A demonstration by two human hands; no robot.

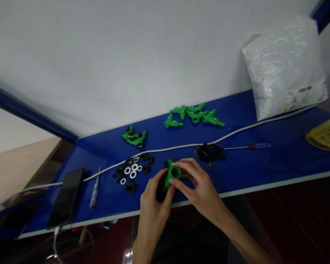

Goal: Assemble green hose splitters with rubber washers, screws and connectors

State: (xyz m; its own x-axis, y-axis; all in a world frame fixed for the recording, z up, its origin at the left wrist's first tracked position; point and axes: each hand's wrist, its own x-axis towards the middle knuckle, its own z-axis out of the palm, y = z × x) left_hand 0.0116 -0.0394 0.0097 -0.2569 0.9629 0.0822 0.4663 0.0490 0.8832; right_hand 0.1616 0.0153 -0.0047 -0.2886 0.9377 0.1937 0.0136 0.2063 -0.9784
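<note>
Both hands hold one green Y-shaped hose connector (pixel 173 171) above the front edge of the blue table, its round dark opening facing up. My left hand (pixel 155 200) grips its left side with thumb and fingers. On the right side, my right hand (pixel 196 181) pinches it between thumb and fingers. A small black part (pixel 165 164) shows at the connector's upper left; whether it is attached I cannot tell. To the left lie black rings (pixel 130 187) and white rings (pixel 133 175). Black levers and screws (pixel 209 151) form a pile to the right.
Several green connectors (pixel 195 114) lie at the back; others with black parts (pixel 134 137) sit left of them. A white cable (pixel 170 148) crosses the table (pixel 250 165). Around are a screwdriver (pixel 260 146), a second screwdriver (pixel 94 192), a phone (pixel 66 198), a plastic bag (pixel 286 66) and a yellow object (pixel 326 135).
</note>
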